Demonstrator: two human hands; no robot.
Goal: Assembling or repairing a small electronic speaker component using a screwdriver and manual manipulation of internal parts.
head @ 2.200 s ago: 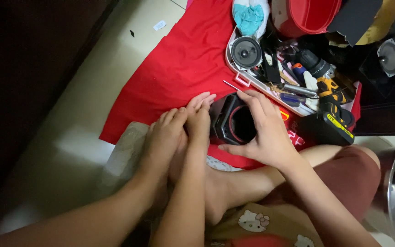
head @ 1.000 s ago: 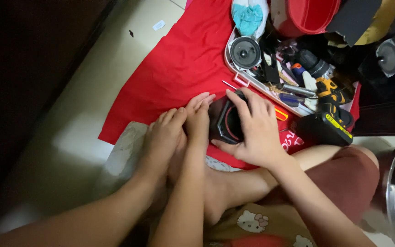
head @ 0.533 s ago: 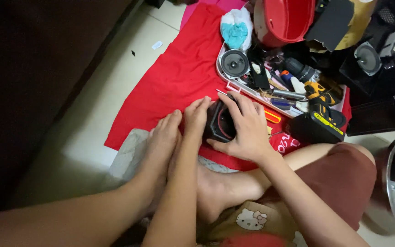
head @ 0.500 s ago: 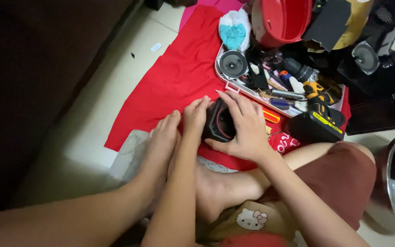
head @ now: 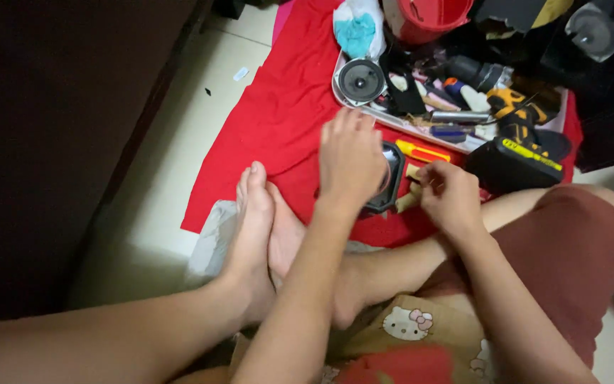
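Bare arms and feet, reddish-brown shorts [head: 570, 249], and a cartoon-cat print garment [head: 406, 327].

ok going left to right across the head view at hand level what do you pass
dark cabinet → pale floor → feet → left hand → black speaker → right hand → black drill battery

Pale tiled floor [head: 179, 142], dark wooden furniture [head: 58, 142] left, dim light
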